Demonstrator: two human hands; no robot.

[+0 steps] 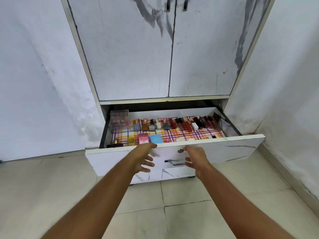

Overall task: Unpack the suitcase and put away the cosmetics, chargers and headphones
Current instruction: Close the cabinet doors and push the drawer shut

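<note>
A white marble-patterned drawer (224,149) stands pulled out at the foot of a wardrobe. Inside, on a checked liner (183,133), stand rows of nail polish bottles (151,125) and lipsticks (198,123), a clear palette case (119,119), a pink box (143,138) and a blue packet (155,138). My left hand (144,156) is spread in front of the drawer's top edge, fingers relaxed, holding nothing. My right hand (196,157) is spread beside the chrome handle (174,162), just under the round lock (180,150), also empty. No suitcase, chargers or headphones are in view.
Two closed wardrobe doors (138,49) with metal handles rise above the drawer. White walls flank the wardrobe on both sides. Beige floor tiles (51,187) lie under my arms.
</note>
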